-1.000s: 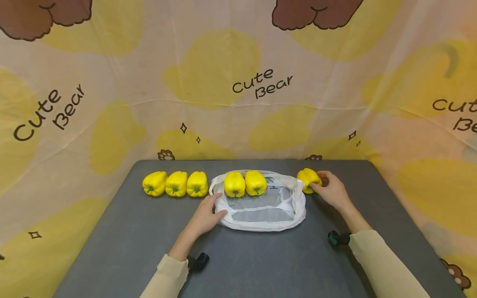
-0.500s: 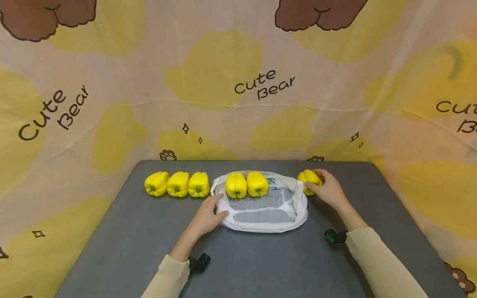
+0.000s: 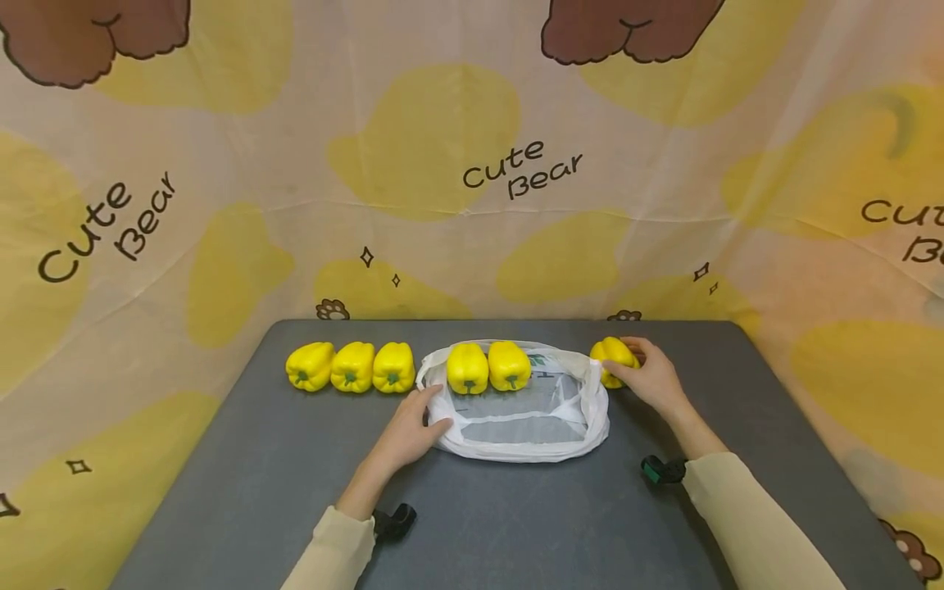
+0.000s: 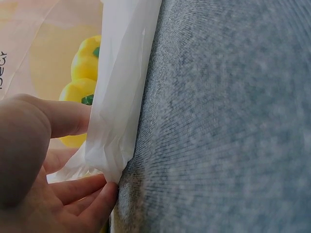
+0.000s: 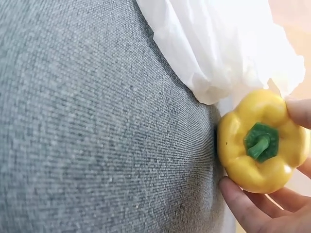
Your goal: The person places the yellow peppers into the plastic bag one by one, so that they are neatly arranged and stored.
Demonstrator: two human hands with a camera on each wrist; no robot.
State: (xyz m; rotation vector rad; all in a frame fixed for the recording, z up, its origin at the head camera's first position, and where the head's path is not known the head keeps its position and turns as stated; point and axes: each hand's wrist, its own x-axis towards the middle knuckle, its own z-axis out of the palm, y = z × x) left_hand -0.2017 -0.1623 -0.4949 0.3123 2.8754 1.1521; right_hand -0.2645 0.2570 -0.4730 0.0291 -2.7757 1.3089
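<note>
A white plastic bag (image 3: 524,449) lies on the table with its mouth spread wide. My left hand (image 3: 408,426) holds the bag's left rim; in the left wrist view its thumb and fingers (image 4: 77,189) are at the folded white edge. Beyond the bag's right side, my right hand (image 3: 652,378) grips a yellow bell pepper (image 3: 610,352). The right wrist view shows this pepper (image 5: 238,160) with its green stem facing the camera, thumb on one side and fingers on the other, close to the tabletop. Two more yellow peppers (image 3: 468,367) sit side by side within the bag's rim.
Several yellow bell peppers (image 3: 352,366) stand in a row left of the bag, at the back of the grey table (image 3: 509,524). A patterned cloth (image 3: 413,164) hangs behind and at both sides. Each wrist carries a small black device (image 3: 396,521).
My right thumb has moved left across the front of the pepper, and the right hand has closed in around it. The left hand stays at the bag's rim; the bag looks unchanged.
</note>
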